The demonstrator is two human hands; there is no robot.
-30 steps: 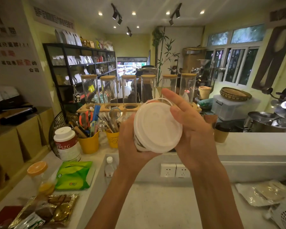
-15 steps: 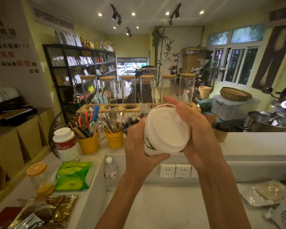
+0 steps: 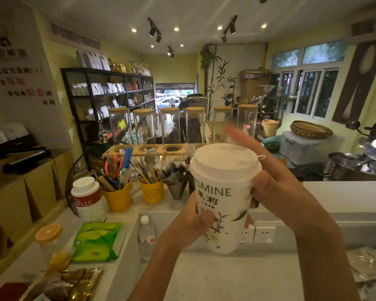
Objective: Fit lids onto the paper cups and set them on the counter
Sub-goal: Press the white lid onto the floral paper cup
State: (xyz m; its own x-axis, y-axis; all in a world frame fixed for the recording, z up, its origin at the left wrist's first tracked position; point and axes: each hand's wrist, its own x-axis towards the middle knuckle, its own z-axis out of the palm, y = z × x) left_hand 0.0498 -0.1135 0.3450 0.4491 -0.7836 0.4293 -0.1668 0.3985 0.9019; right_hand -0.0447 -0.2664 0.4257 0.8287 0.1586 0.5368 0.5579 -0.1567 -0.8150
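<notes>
A white paper cup point(image 3: 223, 213) printed with "JASMINE" and green leaves is held upright in the air, in front of the raised counter point(image 3: 345, 192). A white plastic lid point(image 3: 225, 162) sits on its rim. My left hand point(image 3: 189, 222) grips the cup's lower left side. My right hand point(image 3: 276, 185) rests against the cup's right side, thumb just under the lid's edge, fingers stretched out behind the lid and blurred.
Two yellow pots point(image 3: 118, 198) with scissors and tools, a metal cone holder point(image 3: 177, 190) and a red-labelled canister point(image 3: 88, 200) stand on the left counter. A water bottle point(image 3: 146, 233), a green packet point(image 3: 98, 241) and an orange-lidded jar point(image 3: 52, 244) lie closer. Glass jars point(image 3: 193, 124) line the back.
The cup has been turned from tilted toward me, lid facing the camera, to upright, so its printed side shows. My right hand's fingers have lifted off the lid.
</notes>
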